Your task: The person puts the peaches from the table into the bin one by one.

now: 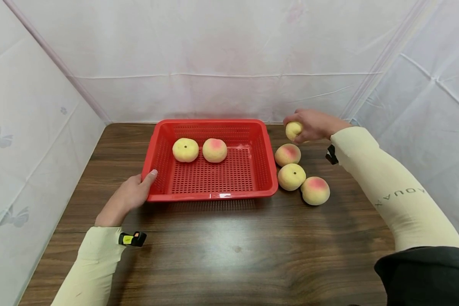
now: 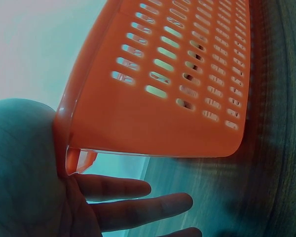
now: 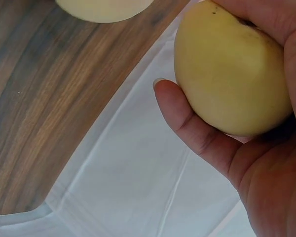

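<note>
My right hand (image 1: 310, 124) holds a yellow peach (image 1: 293, 130) above the table's back right. In the right wrist view, the thumb and fingers curve around that peach (image 3: 232, 74). At the red plastic basket's (image 1: 214, 196) near left corner, my left hand (image 1: 131, 193) grips the rim, thumb over the top. The left wrist view has its other fingers (image 2: 143, 210) stretched out below the rim, outside the basket wall (image 2: 153, 118). Inside the basket sit a yellow peach (image 1: 185, 150) and a pink-topped peach (image 1: 215, 150), side by side.
Right of the basket, a pink-blushed peach (image 1: 288, 154), a yellow peach (image 1: 292, 177) and another blushed peach (image 1: 315, 191) lie close together on the dark wooden table (image 1: 229, 255). White sheeting (image 1: 222, 51) hangs behind the table and on both sides.
</note>
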Tool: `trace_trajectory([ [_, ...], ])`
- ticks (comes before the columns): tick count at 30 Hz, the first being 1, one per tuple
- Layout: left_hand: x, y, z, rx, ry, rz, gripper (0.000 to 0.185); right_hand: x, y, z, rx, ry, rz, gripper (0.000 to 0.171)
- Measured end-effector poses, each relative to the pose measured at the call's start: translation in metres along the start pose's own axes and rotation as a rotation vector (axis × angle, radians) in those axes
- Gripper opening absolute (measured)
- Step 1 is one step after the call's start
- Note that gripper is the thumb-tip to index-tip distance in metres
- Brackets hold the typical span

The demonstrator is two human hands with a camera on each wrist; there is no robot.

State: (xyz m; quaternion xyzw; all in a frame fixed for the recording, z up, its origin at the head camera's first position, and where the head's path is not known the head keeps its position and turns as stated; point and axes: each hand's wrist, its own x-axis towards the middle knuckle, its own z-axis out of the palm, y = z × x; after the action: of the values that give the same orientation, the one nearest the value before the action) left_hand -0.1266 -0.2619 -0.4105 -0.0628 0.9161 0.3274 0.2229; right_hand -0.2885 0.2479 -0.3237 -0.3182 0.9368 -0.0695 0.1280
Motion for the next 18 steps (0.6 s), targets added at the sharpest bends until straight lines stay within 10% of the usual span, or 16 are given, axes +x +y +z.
trace_trajectory([
  [18, -0.001, 0.001, 0.002, -0.003, 0.003, 0.000, 0.081, 0.022, -0.026, -0.010, -0.006, -0.035, -0.024, 0.049],
])
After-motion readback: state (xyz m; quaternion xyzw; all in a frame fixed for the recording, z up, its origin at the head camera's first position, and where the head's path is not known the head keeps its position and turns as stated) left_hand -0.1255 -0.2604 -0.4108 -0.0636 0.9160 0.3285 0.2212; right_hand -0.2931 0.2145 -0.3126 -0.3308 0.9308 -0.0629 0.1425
